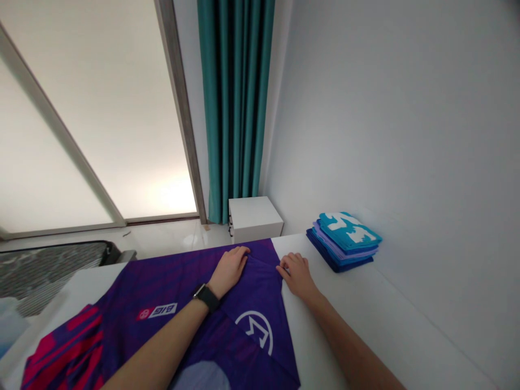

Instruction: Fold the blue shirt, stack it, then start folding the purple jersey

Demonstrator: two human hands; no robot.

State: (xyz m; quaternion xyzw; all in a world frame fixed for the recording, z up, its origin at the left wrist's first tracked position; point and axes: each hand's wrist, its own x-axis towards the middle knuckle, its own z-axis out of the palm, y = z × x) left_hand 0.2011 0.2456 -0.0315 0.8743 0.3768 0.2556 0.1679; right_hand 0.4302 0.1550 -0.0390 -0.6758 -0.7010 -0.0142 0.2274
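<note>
A purple jersey (195, 303) with pink-striped sleeve and white prints lies spread on the white table, one side folded over. My left hand (231, 270), with a black watch on its wrist, rests near the jersey's far edge, fingers bent and thumb against the fold of the cloth. At the jersey's right edge, my right hand (296, 275) pinches the fabric between thumb and curled fingers. A stack of folded clothes (345, 241) in teal, lilac and dark blue sits to the right of my right hand, by the wall.
The white tabletop (325, 325) meets the wall on the right. Beyond its far edge stand a white bedside cabinet (255, 214) and a green curtain (239, 108). Frosted sliding doors (122, 108) fill the left. A dark-edged grey patterned item (52, 271) lies at left.
</note>
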